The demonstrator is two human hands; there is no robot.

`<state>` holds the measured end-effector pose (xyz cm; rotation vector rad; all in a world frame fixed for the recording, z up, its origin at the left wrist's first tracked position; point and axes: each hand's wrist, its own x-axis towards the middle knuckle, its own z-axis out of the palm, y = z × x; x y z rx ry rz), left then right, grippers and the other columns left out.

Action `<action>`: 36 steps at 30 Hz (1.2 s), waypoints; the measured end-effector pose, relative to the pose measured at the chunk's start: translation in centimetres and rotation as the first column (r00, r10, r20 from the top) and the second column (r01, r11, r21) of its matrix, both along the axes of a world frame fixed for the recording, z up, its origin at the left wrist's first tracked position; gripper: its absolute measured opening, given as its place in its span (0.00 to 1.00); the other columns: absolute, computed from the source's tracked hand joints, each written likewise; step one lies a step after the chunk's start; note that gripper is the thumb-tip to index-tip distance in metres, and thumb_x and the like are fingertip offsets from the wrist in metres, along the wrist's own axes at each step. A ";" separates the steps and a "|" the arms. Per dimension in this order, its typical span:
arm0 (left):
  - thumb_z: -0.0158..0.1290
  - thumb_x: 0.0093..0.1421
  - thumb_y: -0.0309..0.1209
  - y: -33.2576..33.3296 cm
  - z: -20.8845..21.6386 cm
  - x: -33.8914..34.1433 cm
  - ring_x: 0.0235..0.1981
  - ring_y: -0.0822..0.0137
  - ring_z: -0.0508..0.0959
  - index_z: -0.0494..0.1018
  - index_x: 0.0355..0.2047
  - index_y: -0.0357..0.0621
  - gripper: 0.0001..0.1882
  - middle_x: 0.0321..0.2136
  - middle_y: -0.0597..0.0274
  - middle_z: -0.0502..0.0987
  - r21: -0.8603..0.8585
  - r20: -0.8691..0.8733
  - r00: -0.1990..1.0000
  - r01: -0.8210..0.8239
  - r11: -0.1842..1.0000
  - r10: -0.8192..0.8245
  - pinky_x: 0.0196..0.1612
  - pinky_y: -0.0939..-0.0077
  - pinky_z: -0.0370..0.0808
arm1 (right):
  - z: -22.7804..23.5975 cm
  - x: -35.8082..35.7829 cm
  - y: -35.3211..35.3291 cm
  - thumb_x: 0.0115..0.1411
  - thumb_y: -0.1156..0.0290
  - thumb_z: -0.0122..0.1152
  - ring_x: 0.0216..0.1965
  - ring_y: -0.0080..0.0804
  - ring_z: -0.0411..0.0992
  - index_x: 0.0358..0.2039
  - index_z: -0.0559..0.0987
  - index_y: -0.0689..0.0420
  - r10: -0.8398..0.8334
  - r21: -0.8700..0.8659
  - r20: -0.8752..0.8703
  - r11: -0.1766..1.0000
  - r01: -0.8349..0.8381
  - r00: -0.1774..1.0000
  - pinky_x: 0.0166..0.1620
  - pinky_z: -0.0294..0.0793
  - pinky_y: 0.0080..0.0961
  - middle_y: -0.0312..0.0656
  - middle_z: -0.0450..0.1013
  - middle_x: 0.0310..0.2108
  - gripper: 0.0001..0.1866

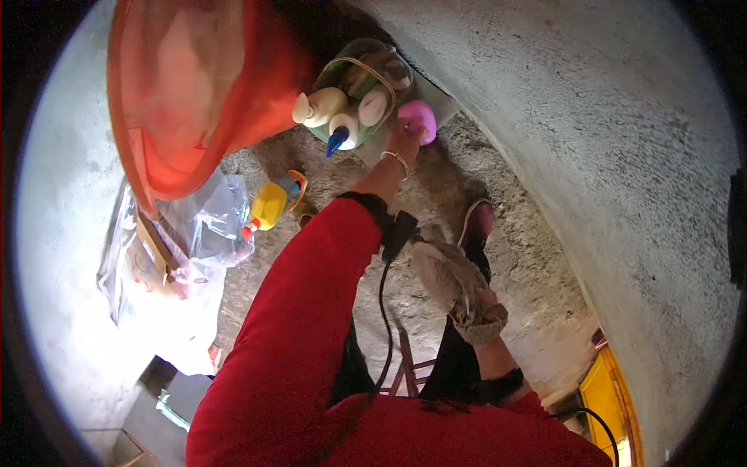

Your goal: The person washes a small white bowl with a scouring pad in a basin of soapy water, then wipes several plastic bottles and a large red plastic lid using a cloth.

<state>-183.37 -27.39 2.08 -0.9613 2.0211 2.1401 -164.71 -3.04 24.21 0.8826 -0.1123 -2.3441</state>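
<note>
Left hand [405, 138] grips a rounded pink plastic object [421, 119] beside the greenish plastic bucket [336, 75]; right hand [485, 302] clutches beige cloth [437, 268]; lifting would need steadiness.

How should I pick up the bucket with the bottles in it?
By its thin curved handle, probably from above: it loops across the bucket's top, while bottles crowd the opening. The left hand is at the pink object beside it.
</note>
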 end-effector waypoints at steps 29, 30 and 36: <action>0.39 0.58 0.43 -10.2 39.7 16.5 0.52 0.62 0.61 0.55 0.53 0.45 0.25 0.51 0.57 0.61 0.929 -0.207 0.968 0.149 0.338 0.141 0.56 0.64 0.55 | 22.0 -10.9 -18.0 0.39 0.61 0.65 0.45 0.33 0.64 0.51 0.61 0.60 0.903 0.940 -0.321 0.341 -0.023 0.285 0.49 0.62 0.28 0.42 0.65 0.43 0.38; 0.39 0.58 0.43 -10.8 41.1 17.0 0.52 0.62 0.61 0.55 0.53 0.45 0.25 0.51 0.57 0.61 0.923 -0.225 0.961 0.158 0.350 0.160 0.56 0.64 0.55 | 22.8 -10.4 -19.7 0.38 0.64 0.67 0.45 0.31 0.63 0.51 0.60 0.60 0.911 0.941 -0.335 0.338 0.031 0.240 0.49 0.61 0.27 0.41 0.65 0.43 0.39; 0.40 0.59 0.39 -18.2 46.7 16.3 0.44 0.66 0.66 0.59 0.48 0.37 0.22 0.42 0.55 0.66 -0.112 -0.308 0.883 0.336 0.935 -0.355 0.48 0.74 0.61 | 26.5 -10.8 -28.6 0.38 0.73 0.64 0.40 0.29 0.67 0.43 0.66 0.63 0.958 0.934 -0.252 0.203 0.294 0.139 0.43 0.67 0.25 0.40 0.68 0.39 0.29</action>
